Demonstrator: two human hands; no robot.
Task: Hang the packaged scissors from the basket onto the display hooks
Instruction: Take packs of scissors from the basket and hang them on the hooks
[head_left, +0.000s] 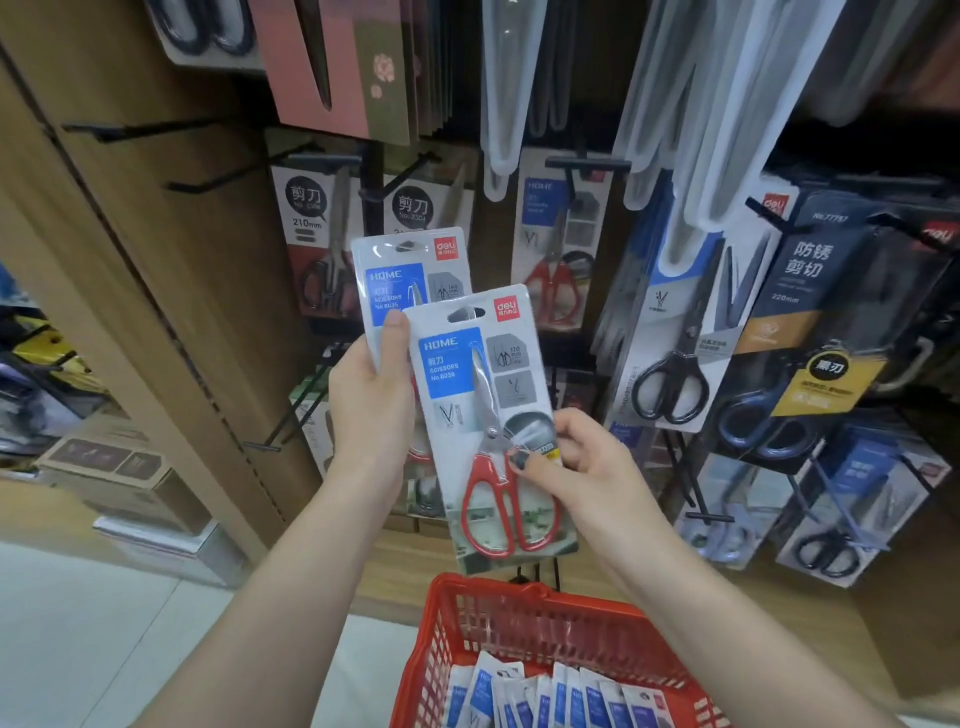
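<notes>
Two packs of red-handled scissors are held up in front of the display. My left hand (371, 400) grips the rear pack (400, 270) by its left edge, thumb on the front. My right hand (576, 462) pinches the front pack (485, 415) at its right side, near the handles. The front pack overlaps the rear one and hides its lower half. Below them, a red basket (498, 618) holds several more blue-and-white packs (561, 696). Bare black hooks (208, 179) stick out of the wooden panel at the upper left.
Hanging scissor packs fill the display: black-labelled ones (317, 234) behind my hands, a matching red-handled pack (558, 239), black and blue scissors (675, 343) on the right. Clear plastic packs (691, 130) hang overhead. Boxes (119, 467) sit low on the left by the white floor.
</notes>
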